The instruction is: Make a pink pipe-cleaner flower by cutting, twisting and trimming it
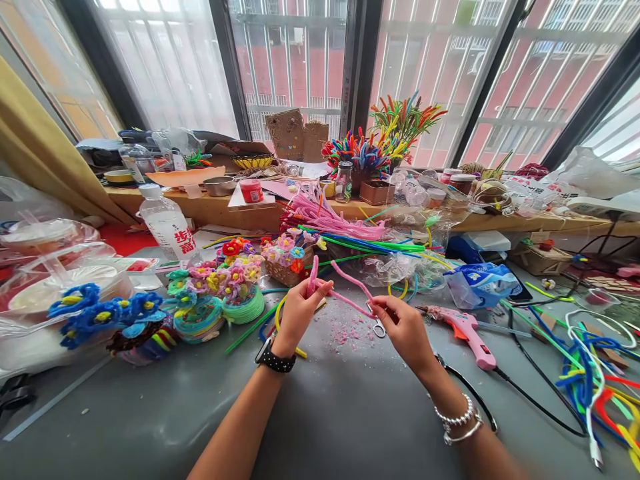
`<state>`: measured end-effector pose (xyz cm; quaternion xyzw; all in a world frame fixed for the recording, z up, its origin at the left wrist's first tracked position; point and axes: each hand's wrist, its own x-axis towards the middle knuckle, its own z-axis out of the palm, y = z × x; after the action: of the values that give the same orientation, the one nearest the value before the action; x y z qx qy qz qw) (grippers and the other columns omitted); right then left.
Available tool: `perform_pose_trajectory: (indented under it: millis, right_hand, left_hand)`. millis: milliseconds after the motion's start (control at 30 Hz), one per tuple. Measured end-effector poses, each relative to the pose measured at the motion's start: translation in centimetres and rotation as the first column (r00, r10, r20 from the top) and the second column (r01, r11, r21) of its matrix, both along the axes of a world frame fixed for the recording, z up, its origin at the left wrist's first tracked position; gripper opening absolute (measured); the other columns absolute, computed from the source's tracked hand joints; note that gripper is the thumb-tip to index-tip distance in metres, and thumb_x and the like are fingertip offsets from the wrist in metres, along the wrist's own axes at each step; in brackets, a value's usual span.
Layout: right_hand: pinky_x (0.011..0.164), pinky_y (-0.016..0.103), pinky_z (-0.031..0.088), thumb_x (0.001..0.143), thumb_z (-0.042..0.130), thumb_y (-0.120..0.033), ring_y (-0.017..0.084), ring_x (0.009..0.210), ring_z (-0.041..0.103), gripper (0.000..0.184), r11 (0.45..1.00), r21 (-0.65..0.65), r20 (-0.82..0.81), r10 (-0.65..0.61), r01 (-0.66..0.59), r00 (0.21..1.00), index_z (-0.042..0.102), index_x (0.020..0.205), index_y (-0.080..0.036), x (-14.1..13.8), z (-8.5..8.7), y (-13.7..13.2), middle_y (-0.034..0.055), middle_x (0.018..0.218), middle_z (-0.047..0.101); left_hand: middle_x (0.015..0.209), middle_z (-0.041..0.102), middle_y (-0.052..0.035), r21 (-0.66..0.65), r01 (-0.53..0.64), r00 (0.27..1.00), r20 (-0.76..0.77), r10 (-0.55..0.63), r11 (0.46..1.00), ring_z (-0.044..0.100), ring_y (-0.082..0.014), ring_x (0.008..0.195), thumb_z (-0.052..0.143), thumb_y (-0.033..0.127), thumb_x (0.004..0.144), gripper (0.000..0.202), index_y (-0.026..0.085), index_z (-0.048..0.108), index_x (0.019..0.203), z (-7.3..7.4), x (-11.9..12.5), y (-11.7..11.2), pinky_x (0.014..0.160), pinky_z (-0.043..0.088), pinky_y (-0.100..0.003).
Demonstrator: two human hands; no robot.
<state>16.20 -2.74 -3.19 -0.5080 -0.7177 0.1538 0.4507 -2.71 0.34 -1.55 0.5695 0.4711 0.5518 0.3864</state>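
A pink pipe cleaner (345, 299) stretches between my two hands above the grey table. My left hand (299, 312), with a black watch at the wrist, is closed on one part of it, and a bent piece sticks up past the thumb. Pinched at the other side, the pipe cleaner is in the fingers of my right hand (404, 330), and a bent end rises to the upper left. Beside the right fingertips shows a small metal ring (379, 329), possibly a scissors handle; the rest is hidden. Pink fluff and bits (345, 337) are scattered on the table below.
Right of my hands lies a pink glue gun (467, 333) with a black cord. Finished pipe-cleaner flowers (230, 270) and a water bottle (167, 223) stand at the left. Behind are bundled pink pipe cleaners (335, 217); loose coloured ones (580, 363) and a white cable tangle far right.
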Motion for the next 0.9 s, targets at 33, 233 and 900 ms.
perform_pose_trajectory:
  millis: [33,233,900]
  right_hand:
    - [0.056,0.024,0.043,0.084,0.043,-0.030,0.014,0.059,0.055,0.022,1.000,0.004,0.003,0.022,-0.022,1.000,0.061,0.084,-0.017,0.13,-0.20,-0.04,0.0028,0.068,0.061]
    - [0.061,0.025,0.043,0.084,0.044,-0.027,0.014,0.063,0.054,0.021,0.997,0.021,0.014,0.072,-0.072,0.997,0.062,0.086,-0.017,0.41,-0.72,-0.21,0.0029,0.069,0.058]
    - [0.060,0.025,0.044,0.084,0.042,-0.025,0.016,0.066,0.058,0.019,0.999,0.033,0.055,-0.025,0.023,0.998,0.057,0.092,-0.017,0.18,-0.99,-0.73,0.0052,0.080,0.064]
  left_hand:
    - [0.048,0.046,0.0045,-0.023,0.013,0.999,0.044,-0.012,1.000,0.028,-0.0042,0.038,0.063,0.040,0.064,0.025,0.015,0.060,0.062,-0.01,0.03,0.00,0.038,0.022,-0.019]
    - [0.051,0.039,0.0065,-0.079,0.096,0.973,0.216,-0.077,0.992,0.023,-0.0007,0.038,0.065,0.036,0.064,0.027,0.015,0.061,0.080,0.27,0.18,-0.13,0.034,0.015,-0.016]
    - [0.059,0.045,0.0042,-0.147,0.164,0.950,0.289,-0.116,0.975,0.025,0.0001,0.040,0.066,0.033,0.064,0.034,0.015,0.065,0.093,0.33,-0.01,-0.08,0.036,0.014,-0.019]
